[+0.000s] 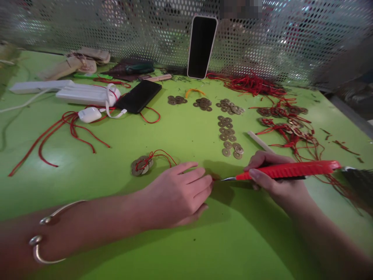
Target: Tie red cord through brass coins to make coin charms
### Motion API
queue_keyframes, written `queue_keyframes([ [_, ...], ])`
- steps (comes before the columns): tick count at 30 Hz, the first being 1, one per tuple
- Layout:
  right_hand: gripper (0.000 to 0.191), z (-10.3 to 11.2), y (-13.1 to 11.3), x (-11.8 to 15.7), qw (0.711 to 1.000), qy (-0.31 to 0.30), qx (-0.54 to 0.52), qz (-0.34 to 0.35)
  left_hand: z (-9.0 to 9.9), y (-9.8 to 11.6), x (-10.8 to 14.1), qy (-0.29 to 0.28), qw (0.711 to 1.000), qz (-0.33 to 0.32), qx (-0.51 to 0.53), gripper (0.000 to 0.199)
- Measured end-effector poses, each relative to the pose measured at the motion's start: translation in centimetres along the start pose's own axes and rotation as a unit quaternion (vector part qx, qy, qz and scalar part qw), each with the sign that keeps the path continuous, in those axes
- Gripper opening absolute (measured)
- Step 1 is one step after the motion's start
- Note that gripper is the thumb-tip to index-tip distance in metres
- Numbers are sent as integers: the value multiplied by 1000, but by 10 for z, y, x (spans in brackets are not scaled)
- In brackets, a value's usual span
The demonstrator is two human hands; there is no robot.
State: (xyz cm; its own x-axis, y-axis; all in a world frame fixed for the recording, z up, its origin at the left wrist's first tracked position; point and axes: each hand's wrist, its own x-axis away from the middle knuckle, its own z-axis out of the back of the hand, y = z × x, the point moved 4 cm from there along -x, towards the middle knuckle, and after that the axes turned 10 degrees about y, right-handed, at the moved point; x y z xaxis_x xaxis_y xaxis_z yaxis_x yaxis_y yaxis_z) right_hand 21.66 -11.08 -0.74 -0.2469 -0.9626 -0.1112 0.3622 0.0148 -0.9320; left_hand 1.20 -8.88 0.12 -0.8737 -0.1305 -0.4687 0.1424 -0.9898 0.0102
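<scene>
My left hand (185, 194) is palm down on the green table, its fingers together and pressing on a red cord (215, 179). Only a short end of that cord shows past the fingertips. My right hand (276, 179) is wrapped around a red-handled tool (288, 170) with a thin pointed metal tip and a black underside. The tip points left and lies close to the cord end; whether they touch I cannot tell. Behind my left wrist sits a cluster of bronze-coloured coins (142, 165) tied with red cord, its loose strands running toward my left hand.
Loose holed coins (225, 122) lie in groups mid-table. Tied coin bundles (288, 126) and a white stick (259, 140) are at right. A phone (202, 46) leans on the perforated metal screen (140, 31). A power bank (84, 94), black phone (140, 96) and cut cords (68, 120) occupy the left.
</scene>
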Motion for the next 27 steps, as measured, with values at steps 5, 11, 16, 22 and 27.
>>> queue_keyframes([
  [5, 22, 0, -9, 4, 999, 26, 21, -3, 1, 0, -1, 9, 1000, 12, 0, 29],
  [11, 25, 6, -15, 7, 996, 64, 59, 7, 0, 0, 0, -1, 1000, 9, 4, 32],
  [16, 24, 6, -13, 10, 997, 74, 31, 7, -1, -1, 0, -9, 1000, 1, 4, 32],
  [22, 23, -1, -15, 10, 998, 49, 45, 6, -1, 0, 0, -2, 1000, 4, 8, 31],
  [27, 22, 5, -16, 10, 995, 71, 69, 27, -2, 0, 1, -4, 1000, 3, 11, 34],
])
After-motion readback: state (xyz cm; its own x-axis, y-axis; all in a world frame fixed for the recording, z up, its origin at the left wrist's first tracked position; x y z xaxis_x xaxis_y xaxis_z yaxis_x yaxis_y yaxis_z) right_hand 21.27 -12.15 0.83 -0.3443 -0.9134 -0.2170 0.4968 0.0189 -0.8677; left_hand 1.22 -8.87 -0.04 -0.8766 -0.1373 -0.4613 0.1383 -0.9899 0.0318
